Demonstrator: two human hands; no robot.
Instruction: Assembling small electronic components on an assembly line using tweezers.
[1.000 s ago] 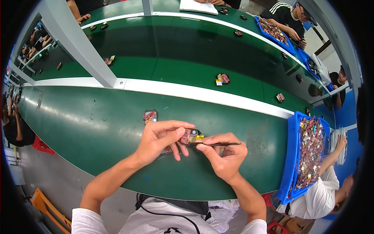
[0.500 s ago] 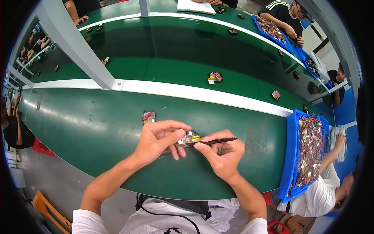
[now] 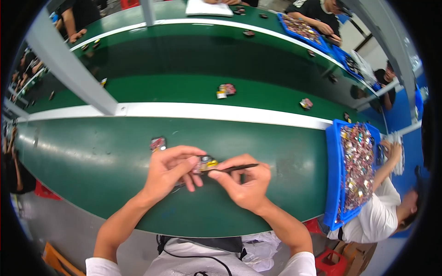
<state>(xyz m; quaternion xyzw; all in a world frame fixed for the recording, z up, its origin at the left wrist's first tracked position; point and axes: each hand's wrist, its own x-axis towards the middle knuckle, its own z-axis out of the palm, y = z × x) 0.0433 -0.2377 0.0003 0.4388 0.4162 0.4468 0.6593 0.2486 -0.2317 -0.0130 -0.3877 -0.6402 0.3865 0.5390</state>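
Observation:
My left hand pinches a small electronic device between thumb and fingers. It has a dark rim, pale and reddish inner parts and a yellow piece, and its finer details are blurred. Between the thumb and fingers of my right hand is a slim black tool that looks like tweezers. Its tip meets the device's near right side. Just beyond my left hand, a similar open device with red parts lies on the green table. Another dark piece is partly hidden under that hand.
A blue tray heaped with small wired parts stands at the right. Beyond the white rail runs a darker green strip carrying scattered devices. A grey post rises at the left. Co-workers sit around, one in white beside the tray.
The view has shifted, so the table and the tray appear farther left. Both hands keep their hold, and the device looks slightly more tilted between them.

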